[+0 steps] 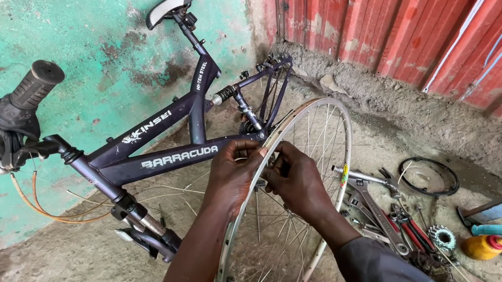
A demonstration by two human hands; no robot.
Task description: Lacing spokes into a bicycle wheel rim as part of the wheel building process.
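Turquoise paint, worn in places, covers the wall (pixel 100 63) on the left, and a dark purple bicycle frame (pixel 158 141) leans against it with no wheels on. Its black rubber handlebar grip (pixel 37 84) points up at the far left, a thin orange cable (pixel 40 203) hangs in a loop below it, and the saddle (pixel 173 3) is at the top.

My left hand (pixel 234 172) is closed on the silver wheel rim (pixel 329 120), thumb and fingers pinching its edge near the top. My right hand (pixel 295 178) is just beside it, inside the rim, with the fingertips closed together at the same place where the spokes (pixel 274 244) meet the rim; what they pinch is too small for me to tell. The wheel stands upright in front of me, between my arms, with no tyre on it.

To the right, on the dusty concrete floor (pixel 60 279), lie wrenches (pixel 373 209), red-handled pliers (pixel 412 229), a small sprocket (pixel 442 238), a black ring (pixel 429 176) and a yellow bottle with red cap (pixel 484 246). Behind them is a red corrugated metal wall (pixel 411 12).
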